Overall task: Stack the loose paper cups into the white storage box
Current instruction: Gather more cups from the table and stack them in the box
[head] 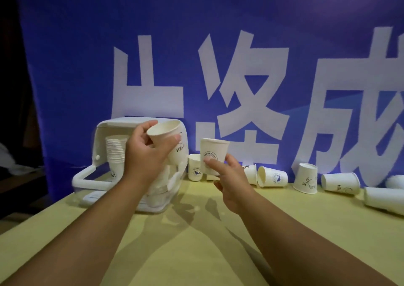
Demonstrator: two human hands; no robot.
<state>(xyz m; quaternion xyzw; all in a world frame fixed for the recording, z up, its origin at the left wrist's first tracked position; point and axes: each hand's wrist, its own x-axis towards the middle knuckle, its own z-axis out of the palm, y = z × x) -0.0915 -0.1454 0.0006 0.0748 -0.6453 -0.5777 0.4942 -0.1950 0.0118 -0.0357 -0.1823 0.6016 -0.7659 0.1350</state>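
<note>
My left hand (pixel 144 154) grips a tilted white paper cup (pixel 168 139) in front of the white storage box (pixel 100 130). The box stands at the left of the table with its front flap open, and a tall stack of nested cups (pixel 114 152) shows inside. My right hand (pixel 227 176) holds an upright cup (pixel 213 152) by its lower part, just right of the box. Several loose cups lie or stand along the back of the table: one upright (pixel 194 167), one on its side (pixel 272 176), one upside down (pixel 306 178), another on its side (pixel 340 182).
The table (pixel 196 242) has a pale yellow top. A blue banner with large white characters (pixel 240 78) hangs right behind the cups. More cups lie at the far right edge (pixel 384 200). A dark area lies to the left of the table.
</note>
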